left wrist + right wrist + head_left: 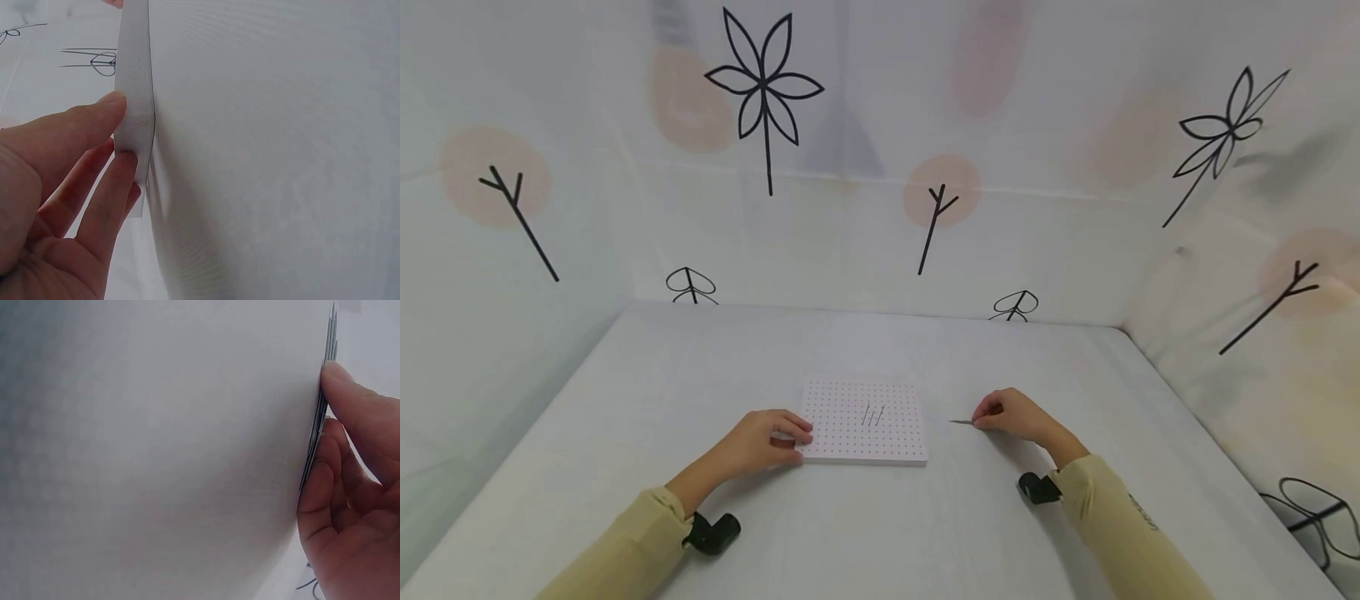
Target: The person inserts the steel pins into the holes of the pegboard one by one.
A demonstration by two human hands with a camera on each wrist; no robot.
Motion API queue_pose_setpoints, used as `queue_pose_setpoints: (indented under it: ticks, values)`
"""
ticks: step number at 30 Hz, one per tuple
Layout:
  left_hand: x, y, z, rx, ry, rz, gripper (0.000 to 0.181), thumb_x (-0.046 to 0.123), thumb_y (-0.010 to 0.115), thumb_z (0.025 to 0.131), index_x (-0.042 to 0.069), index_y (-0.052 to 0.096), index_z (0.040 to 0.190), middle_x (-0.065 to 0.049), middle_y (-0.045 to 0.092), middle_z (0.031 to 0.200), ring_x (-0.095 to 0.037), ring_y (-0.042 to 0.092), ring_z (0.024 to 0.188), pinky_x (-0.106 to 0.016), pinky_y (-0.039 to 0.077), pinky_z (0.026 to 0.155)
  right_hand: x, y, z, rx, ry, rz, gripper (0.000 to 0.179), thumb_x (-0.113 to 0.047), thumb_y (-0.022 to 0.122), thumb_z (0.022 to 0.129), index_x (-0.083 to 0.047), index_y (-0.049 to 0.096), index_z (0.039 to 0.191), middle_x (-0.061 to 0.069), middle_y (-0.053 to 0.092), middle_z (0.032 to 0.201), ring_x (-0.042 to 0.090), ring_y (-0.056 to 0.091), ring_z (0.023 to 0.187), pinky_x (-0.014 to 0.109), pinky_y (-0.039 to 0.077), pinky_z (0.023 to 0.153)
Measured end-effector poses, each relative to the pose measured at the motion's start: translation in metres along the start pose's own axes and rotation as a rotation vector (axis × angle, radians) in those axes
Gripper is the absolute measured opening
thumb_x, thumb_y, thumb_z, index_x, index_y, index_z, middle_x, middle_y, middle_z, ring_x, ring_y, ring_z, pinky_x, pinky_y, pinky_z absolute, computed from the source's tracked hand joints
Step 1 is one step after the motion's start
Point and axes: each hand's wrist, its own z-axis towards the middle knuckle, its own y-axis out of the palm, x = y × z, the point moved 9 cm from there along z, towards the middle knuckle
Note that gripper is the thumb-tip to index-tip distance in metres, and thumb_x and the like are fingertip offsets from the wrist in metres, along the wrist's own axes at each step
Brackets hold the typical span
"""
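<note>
The left hand [760,442] is gripping the perforated white board [835,433] at its left edge on the white table [880,533], some fingertips hiding behind it. Thin upright pins [880,416] are standing in the board, their bases indistinct. Rightward, the right hand [1017,415] is pinching a metal needle bundle [317,425], overlap obscuring the count.

Pale, printed sheeting encloses the bench [865,537] on the far, left and right. The far sheet [865,267] carries a large six-petalled black flower outline [763,83] left of centre and, farther right, a forked twig [933,225] over a peach disc. Similar twigs mark the left sheet [497,333] and right sheet [1195,400]. The bench surface is white; the light is soft.
</note>
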Motion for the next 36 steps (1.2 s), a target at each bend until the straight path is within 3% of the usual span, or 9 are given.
queue_pose_setpoints:
  ticks: [19, 29, 36]
  values:
    - [0.000, -0.001, 0.000, -0.006, 0.006, -0.002, 0.022, 0.003, 0.076, 0.075, 0.003, 0.072, 0.096, -0.007, 0.063, 0.108, -0.024, 0.061, 0.101, -0.025, 0.053, 0.079, -0.006, 0.003, 0.001, -0.032, -0.053, 0.019, 0.010, -0.010, 0.060, 0.090, 0.000, 0.062, 0.090, 0.001, 0.056, 0.080, 0.016, 0.048, 0.076, 0.028, 0.042, 0.066]
    - [0.002, -0.001, -0.002, -0.004, 0.012, -0.009, 0.022, 0.001, 0.076, 0.074, 0.001, 0.072, 0.096, -0.008, 0.063, 0.108, -0.024, 0.061, 0.100, -0.025, 0.053, 0.079, -0.017, -0.006, -0.002, 0.073, -0.097, 0.016, 0.007, -0.008, 0.058, 0.091, -0.002, 0.057, 0.094, 0.004, 0.055, 0.084, 0.018, 0.048, 0.077, 0.027, 0.043, 0.063]
    - [0.003, -0.001, -0.002, -0.004, 0.027, -0.002, 0.022, 0.002, 0.076, 0.074, 0.001, 0.072, 0.096, -0.008, 0.063, 0.108, -0.025, 0.061, 0.099, -0.025, 0.054, 0.078, -0.020, -0.008, -0.001, 0.117, -0.064, 0.100, 0.013, -0.008, 0.060, 0.091, 0.000, 0.063, 0.100, 0.007, 0.062, 0.091, 0.018, 0.054, 0.076, 0.024, 0.050, 0.066]
